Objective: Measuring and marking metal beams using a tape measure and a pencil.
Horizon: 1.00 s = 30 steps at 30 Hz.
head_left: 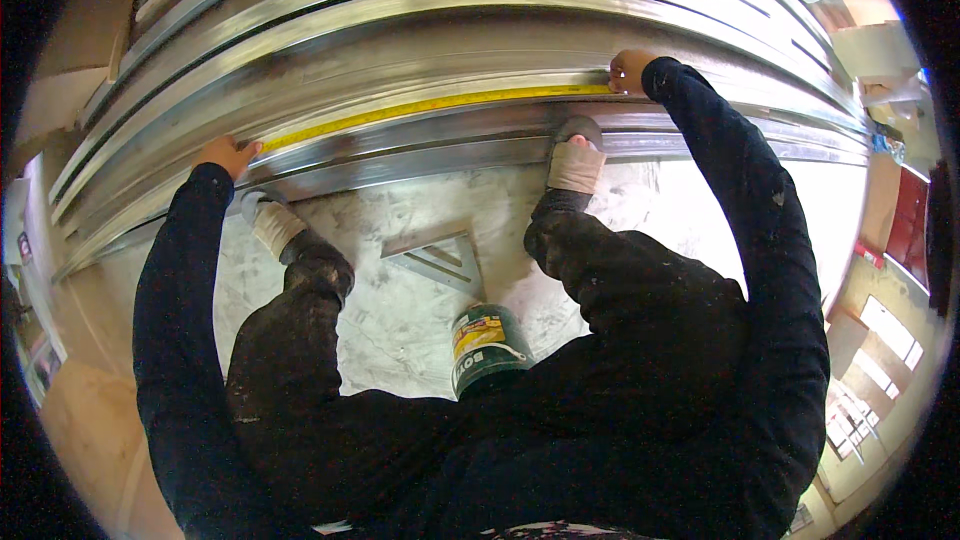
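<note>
A yellow tape measure is stretched along a long metal channel, running from one of my hands to the other. My left hand is closed on the tape's left end, fingertips pressed at the channel's edge. At the tape's right end my right hand is curled shut around it; whether the case sits inside that fist cannot be seen. Both my feet rest against the near channels. Between my legs a metal triangular square lies on the pale floor.
Several more long metal profiles lie side by side beyond the tape. A green bucket with a yellow label is below my body. Boards and other materials stand at the far right, and a brown panel at the lower left.
</note>
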Motion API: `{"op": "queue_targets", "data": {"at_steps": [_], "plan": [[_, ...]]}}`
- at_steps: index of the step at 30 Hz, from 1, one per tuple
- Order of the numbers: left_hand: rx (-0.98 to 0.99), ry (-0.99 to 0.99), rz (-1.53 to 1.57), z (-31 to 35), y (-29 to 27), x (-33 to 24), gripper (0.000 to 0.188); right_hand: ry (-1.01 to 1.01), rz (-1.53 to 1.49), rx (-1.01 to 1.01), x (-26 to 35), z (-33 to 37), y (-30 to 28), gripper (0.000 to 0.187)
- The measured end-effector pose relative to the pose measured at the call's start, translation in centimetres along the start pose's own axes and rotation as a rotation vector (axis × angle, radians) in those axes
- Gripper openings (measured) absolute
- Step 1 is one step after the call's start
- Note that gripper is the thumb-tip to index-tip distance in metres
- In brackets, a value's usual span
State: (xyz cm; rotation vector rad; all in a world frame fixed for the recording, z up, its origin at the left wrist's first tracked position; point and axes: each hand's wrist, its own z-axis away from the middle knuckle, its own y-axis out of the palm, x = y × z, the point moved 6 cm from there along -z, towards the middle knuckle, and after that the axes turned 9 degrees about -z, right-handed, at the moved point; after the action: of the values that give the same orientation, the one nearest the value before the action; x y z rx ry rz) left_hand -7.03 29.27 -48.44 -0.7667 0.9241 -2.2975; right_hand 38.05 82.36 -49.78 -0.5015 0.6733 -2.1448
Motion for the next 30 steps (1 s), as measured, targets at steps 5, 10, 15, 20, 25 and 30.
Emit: {"op": "queue_targets", "data": {"at_steps": [5,10,15,20,25,30], "plan": [[-0.042,0.039,-0.04,-0.4,0.5,0.2,0.073,-0.041,0.1,-0.003,0.7,-0.3,-0.1,0.033],[-0.016,0.015,-0.027,-0.1,0.1,-0.3,0.072,-0.038,0.086,0.024,1.2,0.4,0.0,0.032],[0.019,0.024,-0.033,-0.3,-0.4,-0.4,0.071,-0.067,0.114,-0.045,0.2,-0.6,0.5,0.035],[0.09,0.017,-0.033,-0.5,-0.1,-0.3,0.07,-0.052,0.014,-0.027,-0.1,-0.4,0.5,0.038],[0.074,0.014,-0.044,-0.7,0.3,-0.1,0.071,-0.003,0.012,-0.029,0.2,-0.1,0.5,0.038],[0.066,0.006,-0.052,-0.8,0.3,-0.2,0.07,0.035,-0.08,-0.001,0.1,0.3,0.4,0.036]]}}
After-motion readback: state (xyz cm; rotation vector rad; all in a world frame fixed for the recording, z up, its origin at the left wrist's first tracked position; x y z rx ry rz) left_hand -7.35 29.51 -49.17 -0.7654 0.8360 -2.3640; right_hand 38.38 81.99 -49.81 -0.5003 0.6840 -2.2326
